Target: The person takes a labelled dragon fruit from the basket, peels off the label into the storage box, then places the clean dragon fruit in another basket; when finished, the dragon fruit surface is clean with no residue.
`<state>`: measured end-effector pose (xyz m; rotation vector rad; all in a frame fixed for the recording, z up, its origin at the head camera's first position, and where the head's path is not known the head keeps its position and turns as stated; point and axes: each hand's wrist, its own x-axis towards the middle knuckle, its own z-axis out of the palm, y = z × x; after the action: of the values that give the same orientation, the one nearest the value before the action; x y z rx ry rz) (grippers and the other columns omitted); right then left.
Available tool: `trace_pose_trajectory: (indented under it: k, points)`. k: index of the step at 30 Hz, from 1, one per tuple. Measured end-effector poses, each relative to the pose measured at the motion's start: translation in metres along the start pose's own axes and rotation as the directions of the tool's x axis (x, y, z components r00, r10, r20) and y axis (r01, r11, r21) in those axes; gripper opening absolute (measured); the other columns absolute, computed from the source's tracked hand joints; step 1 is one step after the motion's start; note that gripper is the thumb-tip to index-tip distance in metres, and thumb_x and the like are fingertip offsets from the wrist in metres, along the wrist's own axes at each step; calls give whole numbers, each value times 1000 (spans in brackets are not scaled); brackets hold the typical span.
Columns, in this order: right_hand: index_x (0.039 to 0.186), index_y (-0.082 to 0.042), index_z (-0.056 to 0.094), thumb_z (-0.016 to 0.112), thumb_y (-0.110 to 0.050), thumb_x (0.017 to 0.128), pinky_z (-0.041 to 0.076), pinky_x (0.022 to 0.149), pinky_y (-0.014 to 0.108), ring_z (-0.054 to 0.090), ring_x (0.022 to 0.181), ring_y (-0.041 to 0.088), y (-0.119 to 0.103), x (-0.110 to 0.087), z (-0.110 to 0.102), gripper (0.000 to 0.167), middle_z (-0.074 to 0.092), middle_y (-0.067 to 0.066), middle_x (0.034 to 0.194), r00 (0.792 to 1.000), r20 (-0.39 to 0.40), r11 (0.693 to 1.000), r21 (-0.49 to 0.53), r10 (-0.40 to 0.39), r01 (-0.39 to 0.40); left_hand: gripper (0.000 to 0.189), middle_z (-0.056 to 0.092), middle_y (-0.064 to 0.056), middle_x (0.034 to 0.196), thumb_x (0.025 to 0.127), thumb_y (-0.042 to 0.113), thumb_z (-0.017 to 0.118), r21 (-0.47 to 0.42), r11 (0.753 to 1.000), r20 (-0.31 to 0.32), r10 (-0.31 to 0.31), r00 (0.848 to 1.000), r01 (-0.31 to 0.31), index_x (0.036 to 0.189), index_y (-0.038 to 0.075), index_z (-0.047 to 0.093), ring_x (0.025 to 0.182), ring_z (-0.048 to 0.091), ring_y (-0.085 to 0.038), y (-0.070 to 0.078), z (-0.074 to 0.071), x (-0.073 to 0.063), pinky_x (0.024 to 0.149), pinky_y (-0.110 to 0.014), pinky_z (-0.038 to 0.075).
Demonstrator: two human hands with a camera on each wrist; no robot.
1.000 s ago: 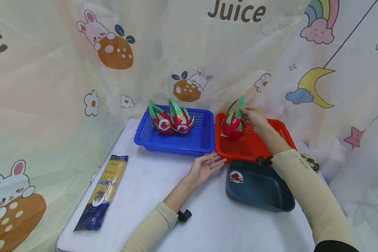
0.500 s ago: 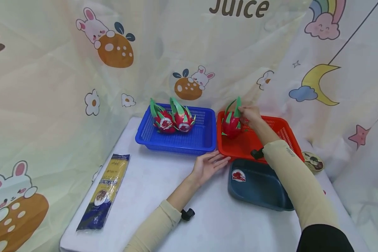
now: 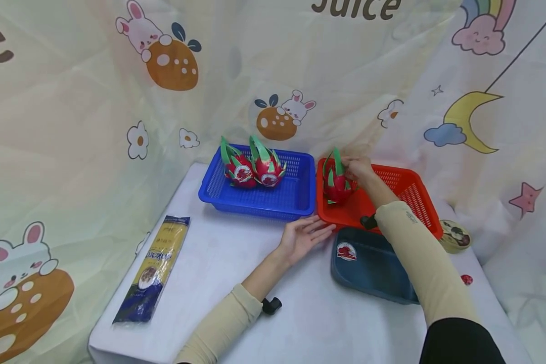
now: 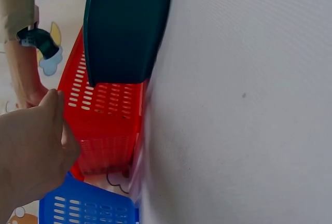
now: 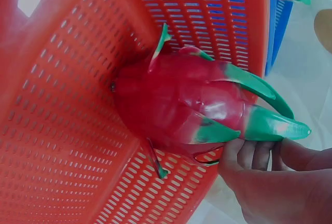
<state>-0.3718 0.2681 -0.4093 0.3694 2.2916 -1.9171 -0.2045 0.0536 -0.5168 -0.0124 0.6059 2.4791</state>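
Observation:
A dragon fruit with green-tipped scales stands in the left end of the red basket. My right hand pinches one of its long green leaf tips between thumb and fingers, as the right wrist view shows. Palm up, my left hand has its fingers extended at the front left corner of the red basket and holds nothing. Two more dragon fruits, one on the left and one on the right, lean together in the blue basket.
In front of the red basket sits a dark teal bin with a round sticker. A yellow and blue spaghetti packet lies at the table's left. Beyond the red basket's right end is a round tin, with a small red item nearer.
My right hand has lowered the dragon fruit deeper into the red basket. The left hand keeps its place by the basket corner. The head view has tilted slightly.

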Motion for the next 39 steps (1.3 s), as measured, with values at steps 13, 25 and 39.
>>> trace_pose_trajectory:
  k: [13, 25, 39]
  points:
    - [147, 4, 55, 59, -18, 106, 46, 115, 44, 54, 136, 32, -7, -24, 3, 46, 55, 18, 146, 981, -171, 995, 25, -92, 97, 58, 35, -28, 163, 108, 15, 39, 123, 992, 50, -14, 999, 8, 159, -8, 28, 149, 40, -44, 15, -13, -23, 125, -50, 28]
    - [137, 5, 64, 64, -22, 105, 50, 110, 45, 69, 118, 25, -23, -45, 46, 41, 65, 25, 137, 969, -43, 970, 14, -244, 245, 57, 27, -33, 164, 108, 4, 31, 167, 982, 32, 82, 996, -87, 160, -13, 16, 151, 34, -44, 39, -29, -50, 126, -48, 26]
    - [134, 9, 62, 64, -15, 105, 52, 107, 48, 64, 126, 39, -37, -28, 125, 38, 65, 27, 134, 968, 139, 976, -35, -209, 215, 56, 29, -32, 163, 109, 9, 33, 113, 981, 49, 151, 987, -156, 161, -8, 17, 152, 32, -44, 62, -43, -63, 128, -49, 21]
